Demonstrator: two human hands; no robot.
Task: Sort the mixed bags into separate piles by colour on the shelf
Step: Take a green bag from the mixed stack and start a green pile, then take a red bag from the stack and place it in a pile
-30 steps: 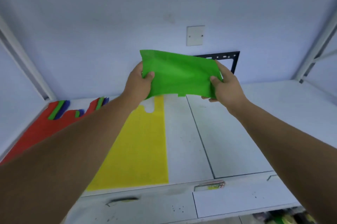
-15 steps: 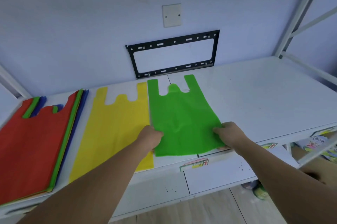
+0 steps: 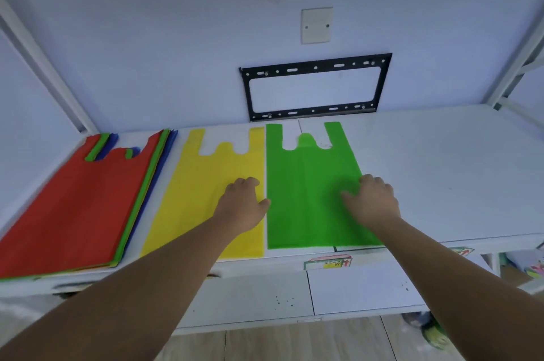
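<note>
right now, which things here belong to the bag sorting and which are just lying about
Part of the job: green bag, yellow bag, mixed stack with a red bag on top, shelf, left hand, right hand.

Just there: black wall bracket, white wall plate, stickers on the shelf's front edge.

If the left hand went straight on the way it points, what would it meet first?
Probably the green bag. The left hand is over the yellow bag, pointing forward and right, with the green edge just beside its thumb. Height is unclear.
</note>
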